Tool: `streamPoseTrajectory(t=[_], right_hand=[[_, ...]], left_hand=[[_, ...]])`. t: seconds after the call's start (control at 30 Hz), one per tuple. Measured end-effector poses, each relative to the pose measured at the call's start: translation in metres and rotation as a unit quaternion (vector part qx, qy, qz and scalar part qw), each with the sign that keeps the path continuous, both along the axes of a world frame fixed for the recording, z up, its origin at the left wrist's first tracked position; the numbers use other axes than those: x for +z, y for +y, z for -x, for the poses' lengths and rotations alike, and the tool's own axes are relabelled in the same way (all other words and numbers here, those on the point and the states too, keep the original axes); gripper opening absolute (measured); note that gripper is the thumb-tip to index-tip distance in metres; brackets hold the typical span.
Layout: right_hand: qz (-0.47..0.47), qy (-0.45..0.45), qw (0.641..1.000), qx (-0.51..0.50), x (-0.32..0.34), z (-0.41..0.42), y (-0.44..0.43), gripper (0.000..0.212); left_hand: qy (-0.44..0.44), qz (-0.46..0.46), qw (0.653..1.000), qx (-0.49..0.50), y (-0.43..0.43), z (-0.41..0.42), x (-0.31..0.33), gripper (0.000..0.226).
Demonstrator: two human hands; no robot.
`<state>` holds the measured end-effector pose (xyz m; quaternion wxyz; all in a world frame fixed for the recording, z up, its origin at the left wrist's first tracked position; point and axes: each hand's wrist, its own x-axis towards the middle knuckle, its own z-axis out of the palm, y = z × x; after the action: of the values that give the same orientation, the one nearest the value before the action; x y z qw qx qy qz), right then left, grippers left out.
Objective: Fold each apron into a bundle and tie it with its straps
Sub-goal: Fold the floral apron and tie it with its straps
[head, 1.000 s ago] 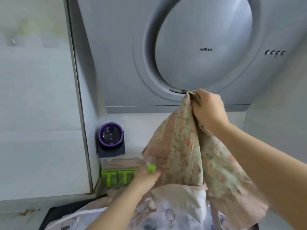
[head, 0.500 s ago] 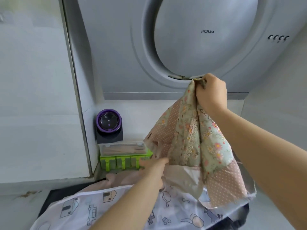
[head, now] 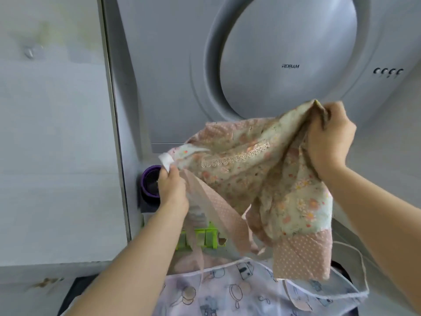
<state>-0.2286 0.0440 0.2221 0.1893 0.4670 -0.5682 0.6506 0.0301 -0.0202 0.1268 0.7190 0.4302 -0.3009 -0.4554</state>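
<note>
The floral apron [head: 262, 169] hangs in the air, stretched between the two hands and clear of whatever table lies below. The right grip [head: 328, 142] is curled tight round a bunched top corner, the fingers wrapped over the gathered cloth. The left grip [head: 172, 188] pinches a white-backed corner between thumb and fingers. From the right grip the upper edge, with its band of lace, slopes down and across to the left grip, so the cloth's long axis runs on a slant and the left end is the lower. Most of the fabric sags beneath the right grip, and the pink dotted hem drops lowest there. A pink dotted strap [head: 218, 215] trails down from just beside the left grip, well away from the right one. To my eye the fold turns on that slant. The two corners want levelling or bringing together before the cloth can be doubled, and the strap sits closest to the left grip for the tying later. Under both grips lies a white printed apron [head: 227, 290], spread flat, its thin cord [head: 362, 277] looping out below the right forearm. Behind the left grip stand a purple-ringed gadget [head: 150, 181] and a green box [head: 200, 238], and the grey range hood [head: 289, 53] rises behind the right grip.
</note>
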Motion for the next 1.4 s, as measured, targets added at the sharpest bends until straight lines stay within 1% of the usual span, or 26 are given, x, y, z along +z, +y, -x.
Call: streamPoseTrajectory(t=[0.03,0.1,0.13,0.23,0.33,0.37,0.43,0.5,0.53,0.6,0.67,0.73,0.77,0.87,0.93,0.97,1.0,1.03,1.07,1.1,1.13,1.17,1.2,1.23,1.3,1.4], right_hand=[[-0.099,0.068,0.993,-0.017,-0.010,0.011,-0.006,0.013],[-0.329,0.162,0.930,-0.032,-0.032,0.027,-0.017,0.009],[-0.365,0.157,0.916,-0.046,-0.037,0.029,-0.018,0.012],[-0.243,0.112,0.960,-0.078,-0.027,0.023,-0.016,0.017],[-0.157,0.121,0.971,-0.133,-0.011,0.011,-0.013,0.030],[-0.152,0.132,0.970,-0.138,-0.007,0.010,-0.016,0.032],[-0.229,0.168,0.949,-0.133,-0.003,0.010,-0.020,0.031],[-0.286,0.163,0.936,-0.126,-0.003,0.007,-0.020,0.027],[-0.258,0.141,0.948,-0.120,-0.004,0.003,-0.019,0.025],[-0.170,0.095,0.976,-0.098,-0.002,-0.001,-0.023,0.023],[-0.257,0.130,0.956,-0.054,-0.001,0.000,-0.028,0.025],[-0.388,0.188,0.902,-0.030,-0.005,0.006,-0.031,0.028],[-0.393,0.196,0.898,-0.036,-0.005,0.009,-0.031,0.027],[-0.336,0.198,0.920,-0.050,-0.004,0.005,-0.029,0.025],[-0.388,0.230,0.892,-0.021,-0.003,0.004,-0.031,0.029],[-0.418,0.249,0.874,-0.008,-0.002,0.004,-0.031,0.031],[-0.419,0.255,0.872,-0.011,0.002,0.005,-0.030,0.032],[-0.389,0.240,0.889,-0.026,0.007,0.008,-0.031,0.030],[-0.339,0.208,0.916,-0.055,0.013,0.007,-0.026,0.026],[-0.257,0.165,0.949,-0.081,0.018,0.008,-0.021,0.024],[-0.169,0.126,0.973,-0.093,0.021,0.008,-0.016,0.024],[-0.115,0.106,0.984,-0.086,0.020,0.008,-0.013,0.026],[-0.119,0.106,0.985,-0.059,0.016,0.009,-0.012,0.027],[-0.172,0.137,0.975,-0.028,0.009,0.013,-0.015,0.028],[-0.318,0.214,0.924,-0.001,-0.007,0.015,-0.018,0.029],[-0.329,0.230,0.916,0.027,-0.017,0.010,-0.018,0.039]], left_hand=[[-0.012,0.017,1.000,0.020,-0.008,-0.012,0.013,0.034],[-0.036,0.042,0.998,0.036,-0.021,-0.033,0.026,0.024],[-0.042,0.049,0.997,0.032,-0.023,-0.040,0.029,0.018],[-0.056,0.071,0.996,0.011,-0.015,-0.052,0.037,0.023],[-0.128,0.046,0.991,0.014,-0.015,-0.061,0.026,0.016],[-0.155,0.013,0.988,0.019,-0.018,-0.065,0.020,0.019],[-0.198,-0.090,0.976,-0.015,-0.021,-0.070,0.006,0.027],[-0.234,-0.166,0.952,-0.103,-0.022,-0.074,-0.008,0.052],[-0.280,-0.178,0.930,-0.159,-0.022,-0.075,-0.014,0.064],[-0.387,-0.188,0.864,-0.260,-0.021,-0.073,-0.018,0.061],[-0.513,-0.187,0.777,-0.312,-0.022,-0.072,-0.022,0.044],[-0.649,-0.192,0.676,-0.290,-0.022,-0.076,-0.027,0.032],[-0.695,-0.198,0.639,-0.264,-0.022,-0.079,-0.029,0.028],[-0.755,-0.203,0.593,-0.192,-0.024,-0.082,-0.030,0.024],[-0.778,-0.212,0.574,-0.143,-0.032,-0.079,-0.027,0.014],[-0.770,-0.234,0.583,-0.114,-0.036,-0.080,-0.028,0.021],[-0.739,-0.254,0.617,-0.089,-0.039,-0.082,-0.025,0.030],[-0.678,-0.249,0.687,-0.077,-0.043,-0.086,-0.020,0.033],[-0.570,-0.201,0.791,-0.088,-0.045,-0.090,-0.013,0.031],[-0.412,-0.138,0.894,-0.106,-0.047,-0.093,-0.003,0.033],[-0.202,-0.082,0.966,-0.138,-0.045,-0.097,0.008,0.036],[-0.019,-0.033,0.987,-0.153,-0.039,-0.102,0.018,0.040],[0.078,0.000,0.989,-0.125,-0.039,-0.109,0.021,0.040],[0.096,0.020,0.992,-0.084,-0.041,-0.112,0.023,0.037],[-0.028,0.003,0.999,0.035,-0.043,-0.117,0.017,0.029],[-0.187,-0.017,0.969,0.162,-0.047,-0.126,0.005,0.027]])
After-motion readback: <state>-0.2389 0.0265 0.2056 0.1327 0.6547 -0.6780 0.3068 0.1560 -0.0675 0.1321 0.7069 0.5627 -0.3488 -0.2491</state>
